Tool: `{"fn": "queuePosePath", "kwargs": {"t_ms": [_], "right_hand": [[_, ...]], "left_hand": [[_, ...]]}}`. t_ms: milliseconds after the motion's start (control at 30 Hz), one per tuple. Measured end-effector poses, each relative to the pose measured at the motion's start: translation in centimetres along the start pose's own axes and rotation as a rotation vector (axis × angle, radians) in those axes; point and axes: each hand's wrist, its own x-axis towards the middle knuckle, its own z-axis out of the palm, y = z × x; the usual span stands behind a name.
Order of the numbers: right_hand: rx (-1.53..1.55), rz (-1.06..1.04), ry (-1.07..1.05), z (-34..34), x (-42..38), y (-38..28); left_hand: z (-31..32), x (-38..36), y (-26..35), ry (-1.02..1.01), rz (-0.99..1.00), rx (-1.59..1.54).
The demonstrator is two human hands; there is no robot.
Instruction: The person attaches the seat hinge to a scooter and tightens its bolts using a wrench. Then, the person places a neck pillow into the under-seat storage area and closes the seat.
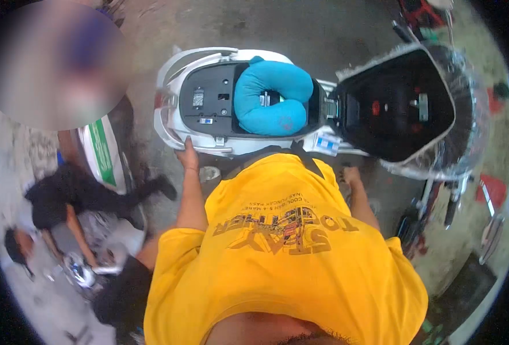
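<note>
A white scooter [227, 150] stands crosswise in front of me, its seat [404, 103] flipped up to the right. A blue U-shaped neck pillow [254, 86] lies over the open storage area. My left hand [188, 154] is at the near side of the scooter's rear, thumb and fingers apart, touching or very close to the white body. By the near side, below the seat hinge, is my right hand [351, 174]. Its fingers look loosely apart with nothing visible in them, though they are small and partly dark.
At the left a person in dark clothes [70, 190] crouches over metal parts [82, 270]. A white and green scooter panel [100, 152] is behind that person. Clear plastic wrap [467, 109] covers the seat's outside. A red object [490, 191] lies on the floor at the right.
</note>
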Motion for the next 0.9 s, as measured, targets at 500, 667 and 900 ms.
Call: {"fn": "queuePosePath", "kwargs": {"t_ms": [500,667,900], "right_hand": [[0.316,0.389,0.040,8.2,-20.5,-2.3],[0.237,0.345,0.089,9.6,-23.3,-4.2],[0.571,0.457,0.324,12.2,-31.2,-8.6]], "left_hand": [[-1.4,11.2,13.0,0.308,0.705,0.727],[7.2,6.0,19.3,-0.195,0.775,0.530],[14.7,-3.1,21.9,-0.965,1.157,0.437]]}}
